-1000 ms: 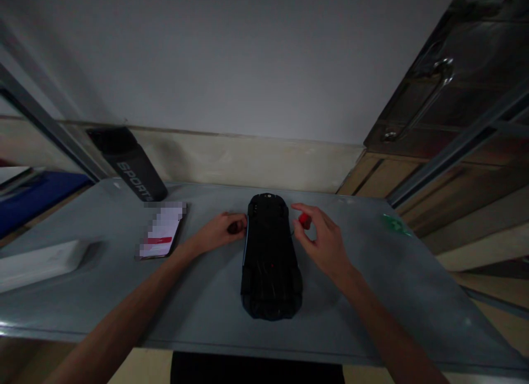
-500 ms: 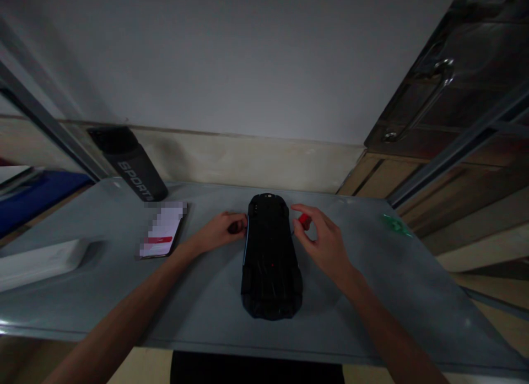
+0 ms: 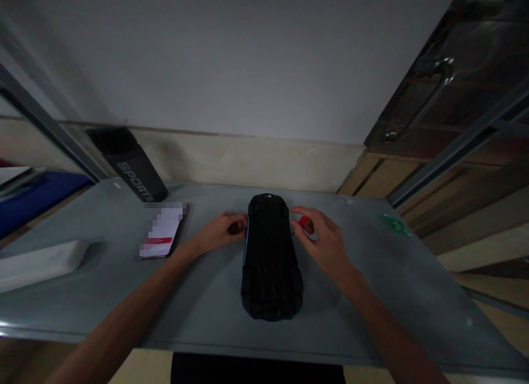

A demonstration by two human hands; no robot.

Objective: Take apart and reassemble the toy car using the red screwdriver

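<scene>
An upside-down black toy car (image 3: 270, 257) lies lengthwise on the grey table, its dark underside facing up. My left hand (image 3: 225, 230) is closed at the car's upper left edge, its curled fingertips against the side. On the opposite side, my right hand (image 3: 320, 235) is bent, with thumb and index finger reaching the car's upper right edge. A small red object (image 3: 306, 224) shows between that thumb and index finger, seemingly held by the curled fingers; its exact kind cannot be made out.
A phone (image 3: 163, 232) with a lit, partly blurred screen lies left of the car. Behind it stands a dark bottle (image 3: 134, 166) marked SPORT. A white oblong object (image 3: 45, 264) is at the far left, and a crumpled green piece (image 3: 397, 225) at the right. A wall rises behind.
My right hand has shifted very slightly left, against the car, and the red object has turned a little. The left hand and the toy car stay in place.
</scene>
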